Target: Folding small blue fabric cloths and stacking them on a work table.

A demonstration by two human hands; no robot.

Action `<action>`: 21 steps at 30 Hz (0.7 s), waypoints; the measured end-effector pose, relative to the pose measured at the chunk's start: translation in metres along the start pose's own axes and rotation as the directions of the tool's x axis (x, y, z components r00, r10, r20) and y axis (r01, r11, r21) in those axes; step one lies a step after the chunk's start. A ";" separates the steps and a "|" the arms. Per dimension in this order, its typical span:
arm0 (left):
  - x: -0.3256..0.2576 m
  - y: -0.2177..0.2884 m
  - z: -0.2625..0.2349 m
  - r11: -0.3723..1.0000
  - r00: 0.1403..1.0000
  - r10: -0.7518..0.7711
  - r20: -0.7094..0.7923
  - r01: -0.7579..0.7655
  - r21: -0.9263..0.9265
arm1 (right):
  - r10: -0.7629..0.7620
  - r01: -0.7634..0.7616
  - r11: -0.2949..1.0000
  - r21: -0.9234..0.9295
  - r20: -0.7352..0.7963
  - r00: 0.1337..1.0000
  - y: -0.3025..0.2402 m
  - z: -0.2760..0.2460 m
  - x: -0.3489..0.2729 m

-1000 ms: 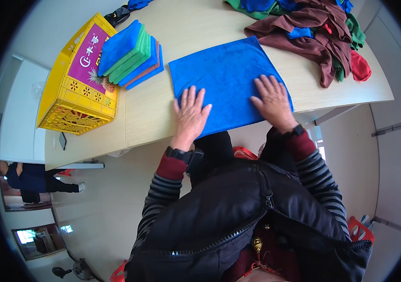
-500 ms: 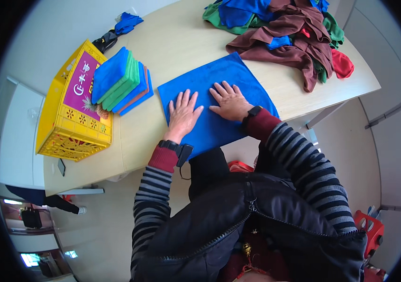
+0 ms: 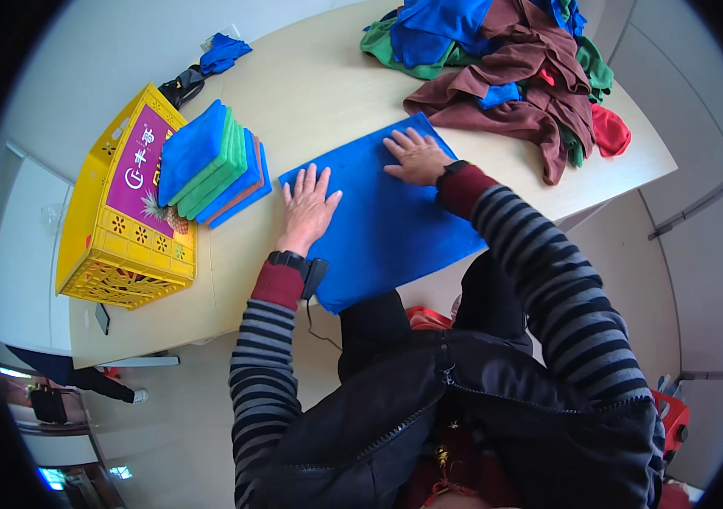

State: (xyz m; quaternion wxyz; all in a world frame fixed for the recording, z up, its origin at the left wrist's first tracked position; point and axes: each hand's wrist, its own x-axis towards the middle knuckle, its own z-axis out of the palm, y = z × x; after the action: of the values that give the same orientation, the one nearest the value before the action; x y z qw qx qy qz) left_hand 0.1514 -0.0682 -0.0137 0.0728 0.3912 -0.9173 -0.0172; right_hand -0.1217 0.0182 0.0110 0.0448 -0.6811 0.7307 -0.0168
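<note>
A blue cloth lies spread on the table in front of me, its near edge reaching past the table's front edge. My left hand rests flat on the cloth's left side, fingers spread. Near the cloth's far right corner, my right hand lies palm down with its fingers apart. To the left stands a stack of folded cloths in blue, green and brown, close against a yellow crate. A heap of loose cloths, brown, blue, green and red, covers the far right of the table.
The yellow plastic crate carries a purple label with a pineapple picture. A phone-like dark flat object lies by the table's left edge. Behind the crate are a crumpled blue cloth and a black item. Another person's leg shows at lower left.
My right hand has slid toward the cloth's far corner, and my left hand slightly left. The cloth lies flatter, its right side drawn in and its near left corner lower.
</note>
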 end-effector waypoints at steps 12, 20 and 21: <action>0.006 -0.030 0.011 0.993 0.991 -0.117 -0.058 0.116 -0.020 | 0.212 -0.213 0.977 0.019 0.017 0.977 0.058 0.003 0.002; -0.111 0.030 -0.025 0.965 0.971 0.198 -0.133 -0.217 -0.148 | -0.127 0.137 0.990 0.041 -0.188 0.974 0.039 0.028 -0.123; -0.130 0.040 -0.024 0.965 0.974 0.194 -0.116 -0.210 -0.154 | -0.158 0.176 0.981 0.076 -0.204 0.966 0.034 0.030 -0.141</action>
State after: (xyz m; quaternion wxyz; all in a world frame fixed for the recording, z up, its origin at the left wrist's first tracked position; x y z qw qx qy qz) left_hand 0.2154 0.0539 -0.0018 0.1522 0.2886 -0.9429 -0.0661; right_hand -0.1436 0.1624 -0.0158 0.0025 -0.7323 0.6699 -0.1223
